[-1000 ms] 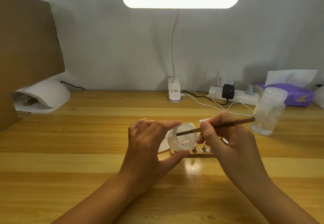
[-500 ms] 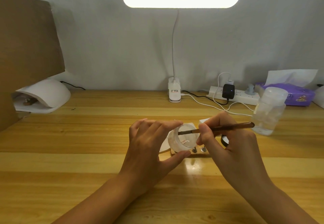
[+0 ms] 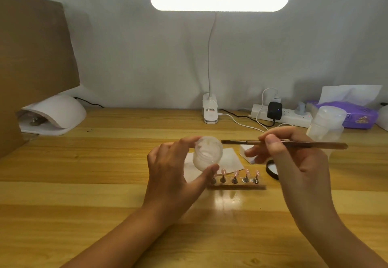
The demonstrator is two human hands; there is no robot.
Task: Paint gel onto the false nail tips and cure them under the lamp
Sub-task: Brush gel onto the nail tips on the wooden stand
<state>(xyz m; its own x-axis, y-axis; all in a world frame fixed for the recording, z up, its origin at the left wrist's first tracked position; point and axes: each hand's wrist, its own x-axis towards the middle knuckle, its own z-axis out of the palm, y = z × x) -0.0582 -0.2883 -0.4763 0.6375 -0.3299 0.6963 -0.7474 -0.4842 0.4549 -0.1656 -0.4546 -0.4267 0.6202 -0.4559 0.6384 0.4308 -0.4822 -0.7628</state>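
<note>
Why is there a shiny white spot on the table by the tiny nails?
Head view: that is glare, the bright desk lamp mirrored in the glossy table in front of the nail stand; the lamp bar is washed out white.

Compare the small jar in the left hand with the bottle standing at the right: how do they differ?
The jar is held tilted in the left hand; the bottle stands upright on the table. The jar is open, its mouth toward the camera; the bottle is capped. The jar is squat, the bottle taller. Both are cloudy, see-through plastic.
</note>
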